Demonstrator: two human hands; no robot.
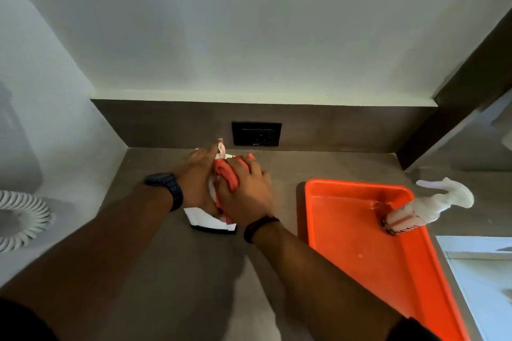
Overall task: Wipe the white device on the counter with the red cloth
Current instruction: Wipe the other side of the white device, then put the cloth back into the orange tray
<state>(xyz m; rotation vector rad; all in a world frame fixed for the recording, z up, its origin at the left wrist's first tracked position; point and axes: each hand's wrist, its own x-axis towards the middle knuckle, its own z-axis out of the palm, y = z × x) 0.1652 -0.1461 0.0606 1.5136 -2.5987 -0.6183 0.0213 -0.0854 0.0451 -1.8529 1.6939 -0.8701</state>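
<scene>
The right hand (245, 192) is gripping the red cloth (225, 174), fingers curled; the left hand (195, 178), fingers straight, is touching the white device (206, 220) beneath them.

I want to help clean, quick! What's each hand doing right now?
Left hand: open, straight fingers steadying the white device.
Right hand: closed, gripping the red cloth.

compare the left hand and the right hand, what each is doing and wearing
The left hand lies with fingers stretched along the white device, steadying it; the right hand grips the red cloth on top of it. The left wrist wears a dark watch; the right wrist wears a thin dark band. Both meet over the device on the counter.
</scene>
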